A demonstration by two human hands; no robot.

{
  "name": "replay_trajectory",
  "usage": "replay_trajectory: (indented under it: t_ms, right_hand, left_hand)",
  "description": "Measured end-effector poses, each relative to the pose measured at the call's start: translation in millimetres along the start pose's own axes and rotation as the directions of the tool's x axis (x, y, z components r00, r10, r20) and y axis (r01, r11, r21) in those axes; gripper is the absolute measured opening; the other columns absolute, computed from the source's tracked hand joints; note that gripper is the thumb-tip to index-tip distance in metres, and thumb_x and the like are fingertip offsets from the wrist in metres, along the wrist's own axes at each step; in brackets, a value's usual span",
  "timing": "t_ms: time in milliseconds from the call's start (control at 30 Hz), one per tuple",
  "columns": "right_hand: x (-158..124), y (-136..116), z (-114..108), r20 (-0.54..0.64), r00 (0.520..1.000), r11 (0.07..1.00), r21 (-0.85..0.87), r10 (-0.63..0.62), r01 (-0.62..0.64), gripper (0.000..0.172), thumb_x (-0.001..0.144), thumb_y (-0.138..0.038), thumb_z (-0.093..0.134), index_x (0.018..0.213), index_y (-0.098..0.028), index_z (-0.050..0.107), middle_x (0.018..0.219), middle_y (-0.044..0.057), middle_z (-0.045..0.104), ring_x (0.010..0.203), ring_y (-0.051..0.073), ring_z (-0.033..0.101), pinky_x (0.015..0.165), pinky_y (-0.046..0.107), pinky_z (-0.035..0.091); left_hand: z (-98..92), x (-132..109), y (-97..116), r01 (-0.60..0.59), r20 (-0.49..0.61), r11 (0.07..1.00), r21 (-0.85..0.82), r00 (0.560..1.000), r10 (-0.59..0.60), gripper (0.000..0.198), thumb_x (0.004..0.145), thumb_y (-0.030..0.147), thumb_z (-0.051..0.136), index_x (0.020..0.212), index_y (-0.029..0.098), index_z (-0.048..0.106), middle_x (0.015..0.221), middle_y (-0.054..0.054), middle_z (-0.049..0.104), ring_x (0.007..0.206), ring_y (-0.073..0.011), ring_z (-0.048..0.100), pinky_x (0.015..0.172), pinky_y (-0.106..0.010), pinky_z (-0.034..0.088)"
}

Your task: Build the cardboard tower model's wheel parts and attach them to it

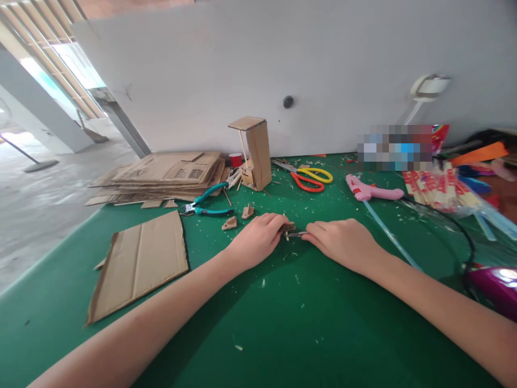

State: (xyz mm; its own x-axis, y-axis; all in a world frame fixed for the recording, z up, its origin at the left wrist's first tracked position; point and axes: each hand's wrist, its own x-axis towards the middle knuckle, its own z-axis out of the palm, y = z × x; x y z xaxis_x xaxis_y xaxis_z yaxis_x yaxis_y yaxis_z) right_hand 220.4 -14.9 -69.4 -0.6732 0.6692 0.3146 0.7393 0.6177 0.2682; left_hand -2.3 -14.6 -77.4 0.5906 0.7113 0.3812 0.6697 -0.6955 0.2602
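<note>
My left hand [260, 235] is closed on a small brown cardboard piece [288, 227] low over the green table. In my right hand [343, 241] is a slim grey metal tool [298, 234], its kind unclear; its tip meets the cardboard piece beside a pale sliver. Two small cut cardboard pieces, one near [230, 223] and one farther [247, 210], lie just left of my left hand. Beyond them stands a small cardboard model [258, 153] with a flat roof and a thin stick post. Teal-handled cutting pliers [208, 203] rest open to its left.
Cardboard sheets [161, 172] are stacked at the back left, with a loose sheet [141, 258] in front. Red-and-yellow scissors [309, 177], a pink glue gun [371, 191] with a blue glue stick and black cable, and packaged sticks [434, 188] lie right. Scraps dot the green table [262, 345].
</note>
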Motion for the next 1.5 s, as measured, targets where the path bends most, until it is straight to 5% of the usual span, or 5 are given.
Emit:
replay_trajectory:
  t_ms: [1500]
  right_hand:
    - [3.6, -1.4, -1.8, 0.02, 0.999, 1.0, 0.008, 0.025, -0.025, 0.029, 0.093, -0.039, 0.042, 0.074, -0.021, 0.055, 0.064, -0.004, 0.064, 0.051, 0.013, 0.056, 0.047, 0.027, 0.011]
  left_hand:
    - [-0.4, -1.3, -1.5, 0.067, 0.029, 0.995, -0.079, 0.998, -0.064, 0.023, 0.086, 0.015, 0.044, 0.107, 0.021, 0.05, 0.107, -0.004, 0.065, 0.095, -0.02, 0.063, 0.078, -0.031, 0.052]
